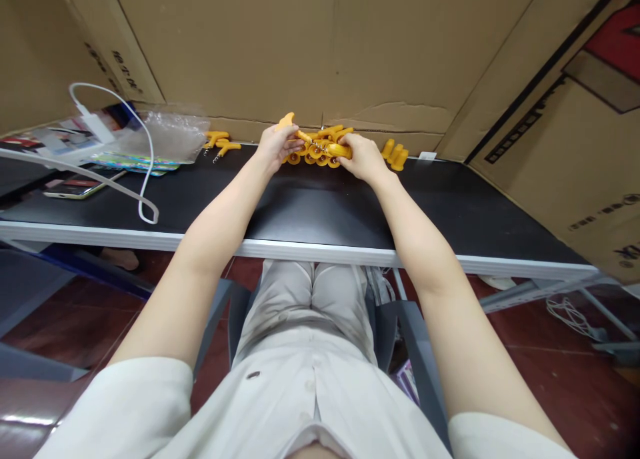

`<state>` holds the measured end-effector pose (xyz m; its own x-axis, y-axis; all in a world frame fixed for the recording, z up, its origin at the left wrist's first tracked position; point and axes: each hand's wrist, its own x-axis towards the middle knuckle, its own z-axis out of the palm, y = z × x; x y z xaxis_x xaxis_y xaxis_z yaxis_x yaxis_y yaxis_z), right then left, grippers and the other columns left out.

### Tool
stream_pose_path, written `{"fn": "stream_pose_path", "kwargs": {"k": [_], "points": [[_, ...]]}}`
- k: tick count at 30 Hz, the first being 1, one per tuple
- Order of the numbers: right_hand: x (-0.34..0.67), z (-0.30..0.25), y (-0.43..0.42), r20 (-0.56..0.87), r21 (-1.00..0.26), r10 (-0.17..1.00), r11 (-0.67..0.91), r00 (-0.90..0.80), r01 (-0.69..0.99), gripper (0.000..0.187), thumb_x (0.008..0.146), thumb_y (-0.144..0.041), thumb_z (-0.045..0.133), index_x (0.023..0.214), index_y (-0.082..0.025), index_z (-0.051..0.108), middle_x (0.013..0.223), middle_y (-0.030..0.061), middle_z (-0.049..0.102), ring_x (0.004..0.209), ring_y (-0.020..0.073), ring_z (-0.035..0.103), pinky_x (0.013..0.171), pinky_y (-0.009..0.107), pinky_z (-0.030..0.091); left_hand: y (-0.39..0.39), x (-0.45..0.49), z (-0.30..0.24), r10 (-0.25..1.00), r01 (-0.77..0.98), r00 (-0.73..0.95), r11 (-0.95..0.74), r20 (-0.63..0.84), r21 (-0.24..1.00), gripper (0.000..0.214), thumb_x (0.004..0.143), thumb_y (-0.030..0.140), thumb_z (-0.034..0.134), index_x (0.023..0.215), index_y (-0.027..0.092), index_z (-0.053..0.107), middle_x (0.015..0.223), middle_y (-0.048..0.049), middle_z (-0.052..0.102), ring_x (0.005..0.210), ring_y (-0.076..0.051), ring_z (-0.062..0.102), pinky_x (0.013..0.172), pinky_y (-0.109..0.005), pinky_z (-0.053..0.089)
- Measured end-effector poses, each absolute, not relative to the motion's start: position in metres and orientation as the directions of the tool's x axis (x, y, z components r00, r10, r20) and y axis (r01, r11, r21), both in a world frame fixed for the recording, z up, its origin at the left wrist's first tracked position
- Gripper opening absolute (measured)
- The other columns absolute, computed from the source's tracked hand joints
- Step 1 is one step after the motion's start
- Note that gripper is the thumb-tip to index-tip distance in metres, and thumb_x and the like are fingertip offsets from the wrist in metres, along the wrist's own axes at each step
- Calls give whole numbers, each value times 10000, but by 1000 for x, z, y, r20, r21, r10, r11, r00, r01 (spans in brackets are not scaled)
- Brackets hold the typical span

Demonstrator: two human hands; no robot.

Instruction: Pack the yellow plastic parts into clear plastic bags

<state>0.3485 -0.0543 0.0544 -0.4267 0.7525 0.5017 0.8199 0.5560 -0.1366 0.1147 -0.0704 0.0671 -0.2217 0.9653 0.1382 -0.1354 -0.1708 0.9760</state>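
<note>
Near the back of the black table, my left hand point(275, 147) is closed on a yellow corkscrew point(287, 121), its metal spiral pointing right. My right hand point(367, 157) grips a yellow plastic sleeve point(340, 151), whose end is close to the spiral's tip. Whether the two touch, I cannot tell. Below and behind them lie several yellow sleeves point(323, 160) with round open ends facing me. More yellow corkscrews point(330, 133) rest on top of these. To the left are loose corkscrews point(227, 148) with bare spirals; to the right stand several more yellow sleeves point(399, 159).
Cardboard walls point(320, 52) enclose the table point(320, 212) at the back and sides. At left are clear plastic bags point(173, 135), a phone point(80, 187), a white charger point(99, 127) and its looping cable point(151, 159). A grey bar point(75, 169) crosses above the phone.
</note>
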Motion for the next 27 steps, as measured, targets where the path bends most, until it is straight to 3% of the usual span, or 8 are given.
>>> {"fn": "stream_pose_path", "kwargs": {"k": [5, 11, 19, 27], "points": [[346, 57, -60, 494, -173, 754, 572, -432, 802, 335, 917, -305, 675, 1233, -213, 737, 1271, 166, 791, 1221, 412, 704, 1078, 556, 534, -73, 117, 69, 960, -210, -262, -153, 95, 966, 295, 913, 225, 783, 1197, 233, 701, 695, 63, 666, 795, -171, 812, 821, -243, 636], [343, 56, -59, 495, -197, 744, 599, -449, 776, 344, 934, -414, 709, 1218, -225, 747, 1192, 152, 800, 1158, 398, 706, 1025, 526, 561, -69, 117, 64, 954, -236, -291, -150, 78, 960, 271, 872, 222, 844, 1090, 232, 683, 716, 49, 678, 849, -203, 829, 829, -271, 644], [340, 58, -65, 474, -182, 775, 550, -417, 815, 308, 935, -342, 705, 1212, -210, 725, 1240, 160, 793, 1170, 393, 719, 1065, 515, 530, -80, 126, 65, 985, -255, -169, -71, 28, 964, 200, 876, 130, 778, 1019, 200, 658, 781, -14, 751, 863, -209, 840, 952, -317, 658], [342, 57, -63, 497, -175, 758, 564, -422, 807, 304, 929, -341, 666, 1194, -205, 725, 1260, 175, 798, 1194, 410, 712, 1072, 535, 528, -79, 126, 62, 995, -256, -97, -41, 16, 966, 234, 865, 127, 704, 1090, 177, 664, 888, -61, 794, 939, -247, 854, 993, -352, 659]]}}
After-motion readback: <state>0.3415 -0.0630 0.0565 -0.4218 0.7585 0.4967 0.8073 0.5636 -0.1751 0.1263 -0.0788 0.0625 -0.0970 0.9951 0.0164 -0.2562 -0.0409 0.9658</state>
